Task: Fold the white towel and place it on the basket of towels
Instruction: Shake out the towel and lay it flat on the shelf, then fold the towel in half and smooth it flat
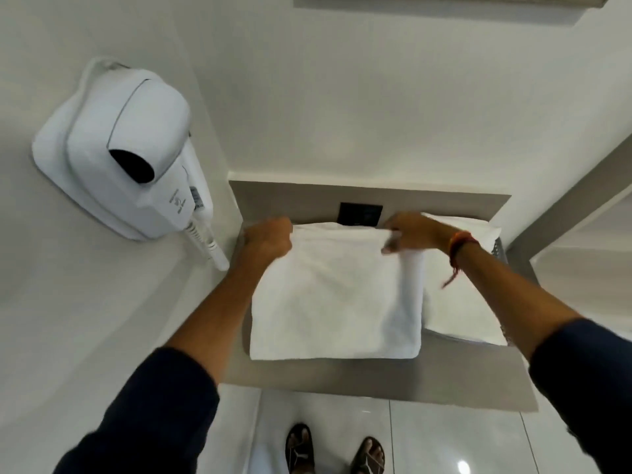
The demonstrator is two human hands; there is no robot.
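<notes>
White-walled bathroom, grey shelf (pixel 376 381). Head view: left hand (pixel 268 241) and right hand (pixel 410 234) pinch far corners of folded white terry towel (pixel 335 302) (fold looks nearly done); placing left, onto towel stack (pixel 461 302) beside it, basket barely visible.

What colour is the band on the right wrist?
Red-orange, a thread band with a loose end hanging; head view.

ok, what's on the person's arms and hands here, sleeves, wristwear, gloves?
Both hands are bare, no gloves: left hand, right hand. Both arms wear dark navy sleeves pushed up, leaving the forearms uncovered. The right wrist carries a red-orange thread band with a loose frayed end hanging off it. No wristwear shows on the left wrist. No watch or rings can be made out.
</notes>
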